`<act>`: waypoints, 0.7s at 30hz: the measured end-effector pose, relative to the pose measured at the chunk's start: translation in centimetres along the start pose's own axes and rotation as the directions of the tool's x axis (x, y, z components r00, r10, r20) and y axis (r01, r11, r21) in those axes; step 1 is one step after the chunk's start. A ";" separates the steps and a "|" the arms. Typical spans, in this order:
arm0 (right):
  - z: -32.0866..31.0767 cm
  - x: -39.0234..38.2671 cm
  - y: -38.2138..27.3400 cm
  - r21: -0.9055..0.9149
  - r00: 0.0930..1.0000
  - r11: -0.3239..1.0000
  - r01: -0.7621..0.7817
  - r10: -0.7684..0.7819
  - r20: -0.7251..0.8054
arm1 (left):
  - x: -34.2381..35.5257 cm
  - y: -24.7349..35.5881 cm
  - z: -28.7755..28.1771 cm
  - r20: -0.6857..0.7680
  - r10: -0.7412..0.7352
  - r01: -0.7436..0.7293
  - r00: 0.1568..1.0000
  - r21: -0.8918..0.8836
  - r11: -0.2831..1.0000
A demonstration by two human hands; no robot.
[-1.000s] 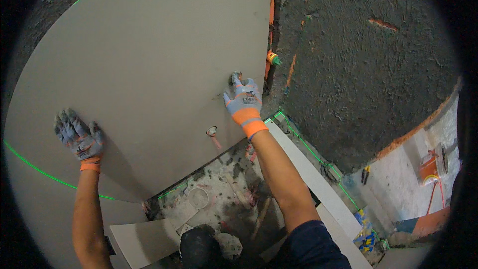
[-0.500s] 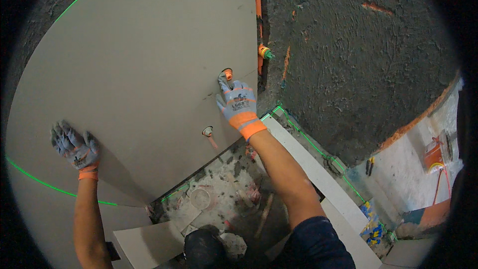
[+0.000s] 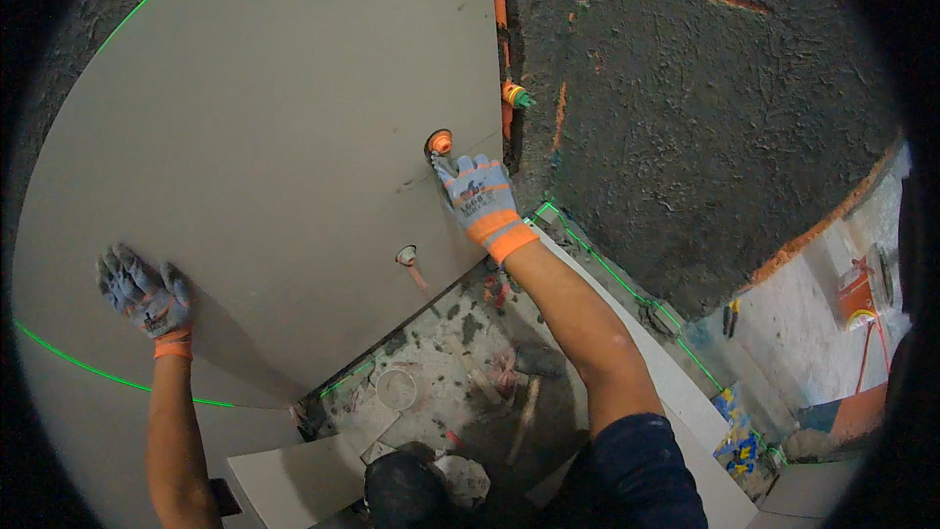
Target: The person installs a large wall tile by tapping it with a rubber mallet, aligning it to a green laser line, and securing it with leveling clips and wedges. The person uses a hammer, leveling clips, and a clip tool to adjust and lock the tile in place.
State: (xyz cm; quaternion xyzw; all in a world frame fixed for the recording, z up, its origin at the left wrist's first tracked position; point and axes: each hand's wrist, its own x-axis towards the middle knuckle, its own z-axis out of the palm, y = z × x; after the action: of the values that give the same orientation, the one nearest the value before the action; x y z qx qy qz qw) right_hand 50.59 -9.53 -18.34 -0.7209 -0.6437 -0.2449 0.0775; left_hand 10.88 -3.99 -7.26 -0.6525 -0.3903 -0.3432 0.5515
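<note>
A large grey wall tile (image 3: 294, 88) fills the left and middle of the view. On its left part lies my left hand (image 3: 147, 289), in a grey glove with an orange cuff, palm against the surface, fingers outstretched. My right hand (image 3: 479, 191), gloved alike, rests near the tile's right edge, fingers extended and holding nothing visible. Its fingertips are just below a round hole with an orange pipe fitting (image 3: 441, 143) inside; the thumb is partly hidden. Lower down, a second hole shows a pale pipe end (image 3: 405, 256).
Right of the tile are an orange pipe with a green-tipped plug (image 3: 516, 95) and a rough mortar wall (image 3: 705, 147). Below lie a mallet (image 3: 538, 360), a round container (image 3: 396, 389), a long pale panel (image 3: 676, 372), pliers (image 3: 730, 317), and blue and yellow pieces (image 3: 734, 441). Green laser lines cross the surfaces.
My right hand has shifted slightly right and away from the upper hole, uncovering more of the orange fitting. The mallet's head has come into sight. My left hand stays in place.
</note>
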 end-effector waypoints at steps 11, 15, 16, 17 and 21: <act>-0.1 -10.4 -0.5 0.819 0.840 0.348 -0.457 0.471 0.269 | 0.1 0.0 0.0 -0.030 0.017 -0.017 0.999 0.010 1.000; -1.4 -17.8 1.1 0.898 0.794 -0.179 -0.403 0.421 0.440 | -0.3 -0.7 0.7 -0.098 0.050 -0.051 0.994 -0.006 0.999; -1.8 -19.6 1.1 0.855 0.756 -0.354 -0.378 0.415 0.506 | -0.4 -1.0 1.0 -0.120 0.065 -0.070 0.991 -0.037 0.997; -2.3 -21.3 0.9 0.770 0.688 -0.523 -0.366 0.405 0.603 | -0.4 -1.5 1.2 -0.091 0.067 -0.070 0.994 -0.025 0.997; -3.4 -25.3 1.1 0.607 0.534 -0.705 -0.367 0.376 0.758 | -0.9 -2.9 2.4 0.026 0.039 -0.040 0.999 0.039 0.998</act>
State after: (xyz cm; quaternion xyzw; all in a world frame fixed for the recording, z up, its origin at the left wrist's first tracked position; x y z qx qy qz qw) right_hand 49.51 -33.69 -26.65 -0.5261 -0.0917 0.4478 0.7171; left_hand 7.98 -1.53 -7.09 -0.6532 -0.3910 -0.3162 0.5661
